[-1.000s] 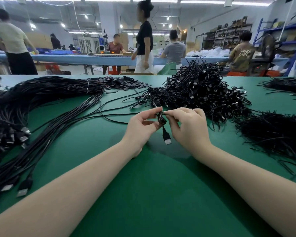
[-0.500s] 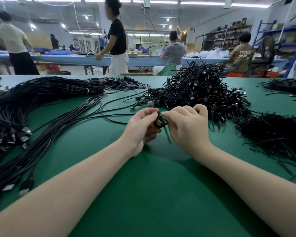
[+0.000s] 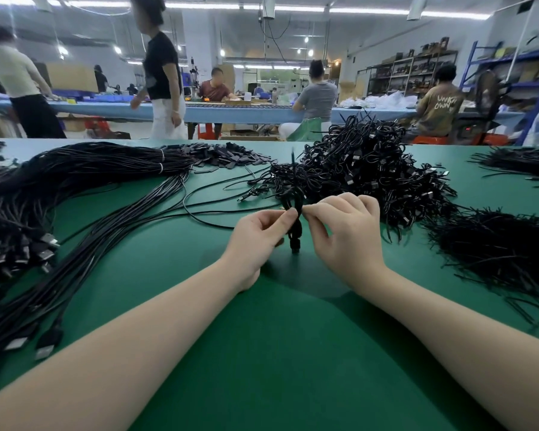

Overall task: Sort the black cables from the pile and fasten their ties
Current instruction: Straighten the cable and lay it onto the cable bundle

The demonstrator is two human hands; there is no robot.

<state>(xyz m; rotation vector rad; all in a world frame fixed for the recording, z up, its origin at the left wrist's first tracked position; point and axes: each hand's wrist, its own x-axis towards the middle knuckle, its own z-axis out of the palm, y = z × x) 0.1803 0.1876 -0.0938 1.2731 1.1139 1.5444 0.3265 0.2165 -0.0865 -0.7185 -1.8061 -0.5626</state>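
A small coiled black cable (image 3: 294,236) hangs upright between my hands above the green table (image 3: 262,353). My left hand (image 3: 257,241) pinches its upper part with thumb and forefinger. From the other side my right hand (image 3: 346,234) pinches it too. A thin black tie (image 3: 293,169) sticks up from the coil, its tip blurred. Behind my hands lies the big pile of bundled black cables (image 3: 367,169).
Long straight black cables (image 3: 84,194) with plugs fan across the left of the table. A heap of loose black ties (image 3: 498,247) lies at the right, another dark heap (image 3: 520,163) at the far right. Small black tags (image 3: 227,155) lie at the back. People work beyond the table.
The coil has turned upright in my fingers and the tie's free end now points up. A person in a black top has walked left in the background.
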